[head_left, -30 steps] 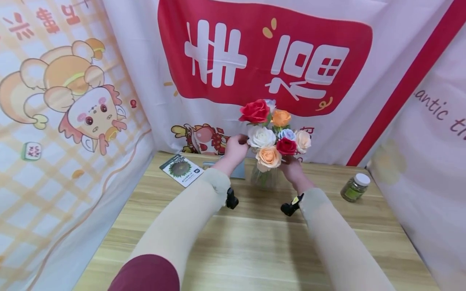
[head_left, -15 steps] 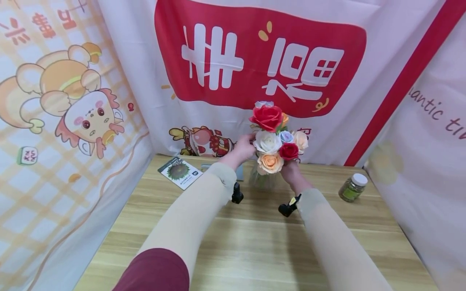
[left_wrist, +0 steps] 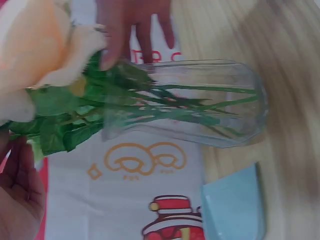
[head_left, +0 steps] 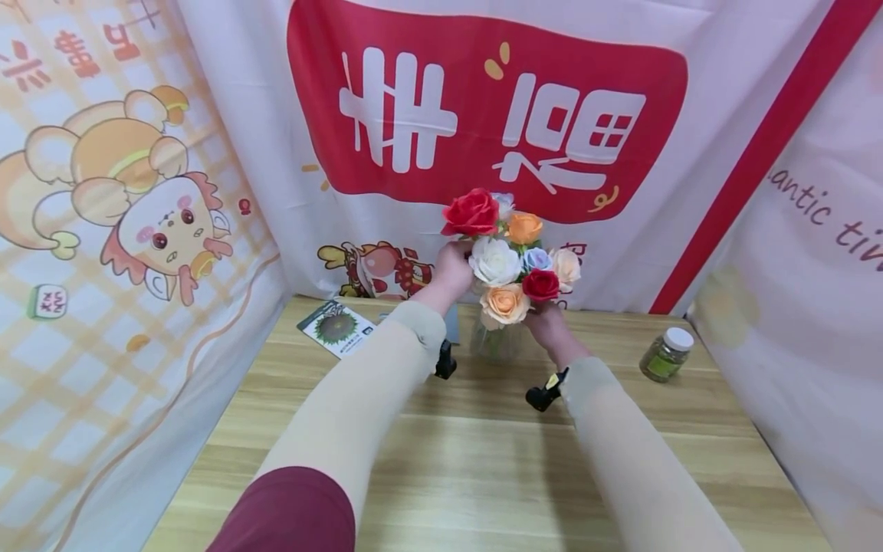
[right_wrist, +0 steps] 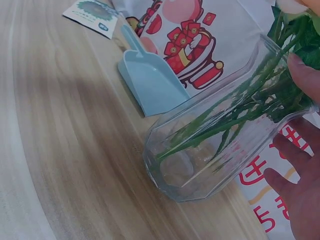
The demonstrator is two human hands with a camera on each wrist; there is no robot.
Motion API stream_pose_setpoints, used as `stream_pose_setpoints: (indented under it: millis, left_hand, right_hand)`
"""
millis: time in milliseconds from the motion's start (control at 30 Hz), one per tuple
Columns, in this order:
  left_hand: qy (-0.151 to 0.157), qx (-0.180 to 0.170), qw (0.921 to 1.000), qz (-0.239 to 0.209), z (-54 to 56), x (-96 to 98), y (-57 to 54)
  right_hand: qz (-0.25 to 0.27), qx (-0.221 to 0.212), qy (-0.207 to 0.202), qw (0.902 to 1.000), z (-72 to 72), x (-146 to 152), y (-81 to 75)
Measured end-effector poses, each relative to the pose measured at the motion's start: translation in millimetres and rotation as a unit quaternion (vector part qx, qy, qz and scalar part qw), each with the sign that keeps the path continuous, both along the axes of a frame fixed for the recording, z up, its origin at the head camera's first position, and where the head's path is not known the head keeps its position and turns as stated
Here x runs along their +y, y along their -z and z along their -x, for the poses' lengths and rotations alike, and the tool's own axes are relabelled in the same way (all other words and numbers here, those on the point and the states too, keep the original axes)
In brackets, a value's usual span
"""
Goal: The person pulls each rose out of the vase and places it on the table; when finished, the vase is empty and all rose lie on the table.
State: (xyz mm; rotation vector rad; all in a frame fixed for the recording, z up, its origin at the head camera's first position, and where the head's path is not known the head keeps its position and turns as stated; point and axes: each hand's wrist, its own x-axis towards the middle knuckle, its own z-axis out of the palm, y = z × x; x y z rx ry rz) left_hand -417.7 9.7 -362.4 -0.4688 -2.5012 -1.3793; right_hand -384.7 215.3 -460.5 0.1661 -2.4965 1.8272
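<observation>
Upright on the table, a clear faceted glass vase [left_wrist: 185,80] holds a bunch of artificial roses, their green stems [right_wrist: 210,130] visible through the glass. Among the blooms are a white rose [head_left: 495,261], a peach rose [head_left: 507,304], an orange rose [head_left: 524,228] and a small red rose [head_left: 541,285]. Just under the large red rose [head_left: 471,213], my left hand [head_left: 453,270] pinches at its stem; blooms and leaves partly hide the fingertips. My right hand [head_left: 549,327] grips the vase near its mouth, thumb [right_wrist: 305,77] on one side, fingers [right_wrist: 295,160] on the other.
A light blue dustpan [right_wrist: 152,80] lies behind my left arm, close to the back cloth. Left of it is a printed seed packet [head_left: 336,327]. On the right stands a small jar [head_left: 667,354] with a white lid. Printed cloths wall the table [head_left: 441,460] on three sides.
The large red rose swung right and toward me, over the orange one, then back left with my left hand. The orange rose shows fully again. My right hand has stayed at the vase.
</observation>
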Motion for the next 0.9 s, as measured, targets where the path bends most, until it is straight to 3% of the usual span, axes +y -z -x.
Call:
stream_pose_setpoints:
  millis: [233,367,500,633,733,900]
  left_hand:
    - [0.044,0.003,0.9978,-0.05,-1.6,-5.5,-26.6]
    - [0.023,0.016,0.9962,-0.082,-4.6,-7.8,-43.8]
    - [-0.004,0.063,0.9893,-0.131,-8.1,-9.6,-64.9]
    - [-0.01,0.101,0.9758,-0.194,-17.1,-15.1,-95.9]
    - [-0.013,0.124,0.9672,-0.221,-28.1,-25.3,-125.0]
    - [-0.048,0.193,0.9531,-0.228,-52.3,-55.0,-168.2]
  right_hand:
    - [-0.004,0.003,-0.001,1.0,-0.6,-2,-2.7]
    - [0.001,-0.01,-0.002,0.9999,-0.6,-3,-3.1]
    - [0.008,-0.014,-0.004,0.9999,-1.1,-5,-3.6]
    - [0.011,-0.019,-0.001,0.9997,-1.3,-6,-3.9]
    - [0.015,-0.023,-0.001,0.9996,-1.0,-5,-3.7]
    - [0.015,-0.023,0.003,0.9996,-1.1,-3,-1.5]
